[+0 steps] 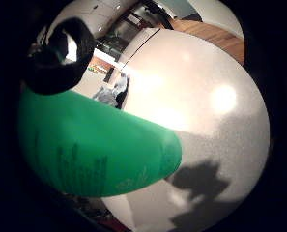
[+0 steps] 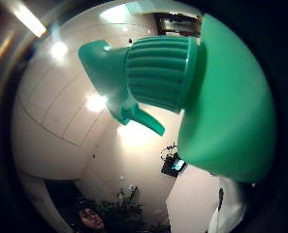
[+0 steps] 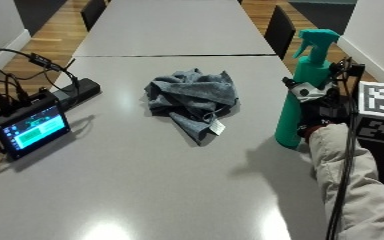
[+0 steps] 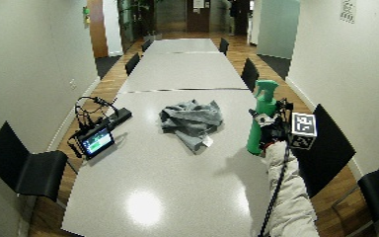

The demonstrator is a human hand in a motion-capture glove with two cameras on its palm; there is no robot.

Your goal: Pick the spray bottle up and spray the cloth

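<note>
Stretching away from the camera, one long grey surface (image 3: 179,165) carries everything. One crumpled grey cloth (image 3: 192,97) lies near its middle, well apart from the one green bottle (image 3: 303,95), which stands upright by the right edge. One small screen (image 3: 32,125) sits at the left edge. The grip (image 3: 318,112) wraps the bottle's body from behind.

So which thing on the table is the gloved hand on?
The green spray bottle, upright at the table's right edge; the right hand wraps its body. The grey cloth and small screen lie untouched.
</note>
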